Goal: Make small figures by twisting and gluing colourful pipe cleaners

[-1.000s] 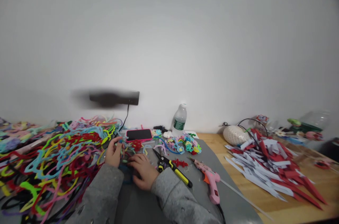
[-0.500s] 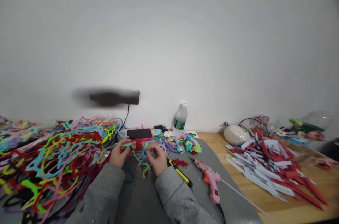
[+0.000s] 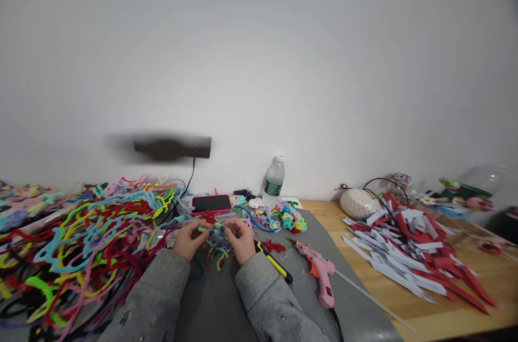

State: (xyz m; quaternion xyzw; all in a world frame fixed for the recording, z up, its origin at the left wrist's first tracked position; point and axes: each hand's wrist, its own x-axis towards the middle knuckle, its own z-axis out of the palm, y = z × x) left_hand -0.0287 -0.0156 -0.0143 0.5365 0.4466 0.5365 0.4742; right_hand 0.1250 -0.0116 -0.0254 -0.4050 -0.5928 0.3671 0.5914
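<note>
My left hand (image 3: 190,239) and my right hand (image 3: 242,238) meet over the grey mat (image 3: 210,304), both in grey sleeves. Their fingertips pinch a small bundle of coloured pipe cleaners (image 3: 216,237) held between them, green, purple and blue, with loose ends hanging down toward the mat. A big tangle of coloured pipe cleaners (image 3: 89,234) lies just left of my left hand. Yellow-handled pliers (image 3: 275,266) lie right beside my right wrist.
A pink glue gun (image 3: 321,277) lies on the mat's right side. A phone in a pink case (image 3: 211,203), small pipe-cleaner flowers (image 3: 285,220) and a water bottle (image 3: 274,183) sit near the wall. Red and white paper strips (image 3: 416,245) cover the wooden table at right.
My right hand rose off the mat and came toward the left hand. Both hands closed in on the small pipe-cleaner bundle and now hold it close together.
</note>
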